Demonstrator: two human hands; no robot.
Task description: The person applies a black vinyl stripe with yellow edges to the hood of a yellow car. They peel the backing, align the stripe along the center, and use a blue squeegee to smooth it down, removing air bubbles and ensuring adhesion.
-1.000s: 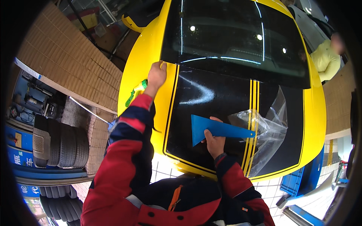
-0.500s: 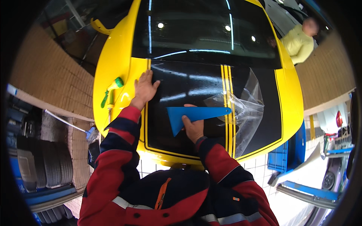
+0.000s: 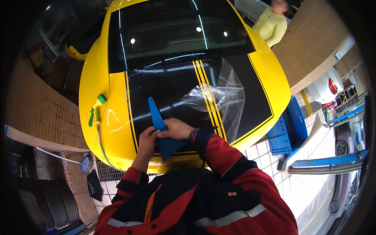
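Over the near edge of the yellow car's panel, my two hands meet at a blue squeegee. Its narrow handle points away from me, and its wide blade hangs toward me. My right hand grips it around the middle. Beside it, my left hand is closed, its fingertips pinching at the squeegee's left edge. Black film with yellow stripes covers the panel below. A crumpled sheet of clear film lies across the stripes on the right.
A green and yellow spray gun with a hose rests on the car's left side. A blue crate stands on the tiled floor at right. Tyres are stacked lower left. Someone in a yellow top stands at the far right.
My left hand has come off the panel to the squeegee. The squeegee has moved left and toward me and turned, its handle now pointing away. The view has shifted.
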